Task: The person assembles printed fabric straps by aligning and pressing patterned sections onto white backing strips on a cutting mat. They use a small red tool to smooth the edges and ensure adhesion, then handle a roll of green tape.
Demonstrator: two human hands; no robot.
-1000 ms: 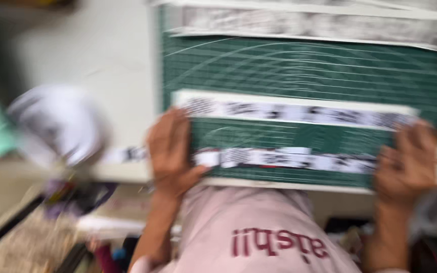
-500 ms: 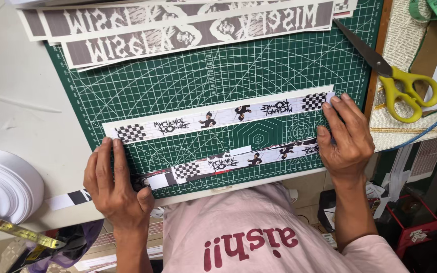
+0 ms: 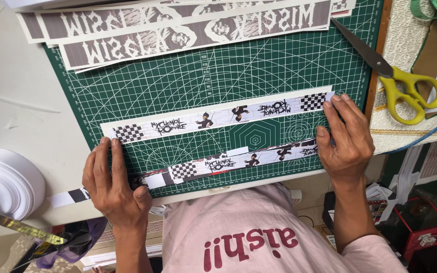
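Green cutting mat [image 3: 218, 76] is showing a matt, rubbery face with fine printed gridlines. Lying on the mat, two printed strips [image 3: 218, 117] are looking like smooth, low-gloss paper. Right of the mat, scissors [image 3: 395, 81] are showing dull metal blades and glossy yellow plastic handles.

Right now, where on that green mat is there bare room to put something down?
The widest free patch on the cutting mat lies between the grey banner strips up top and the upper checkered strip. Below that it is crowded: the lower strip, left hand, right hand.
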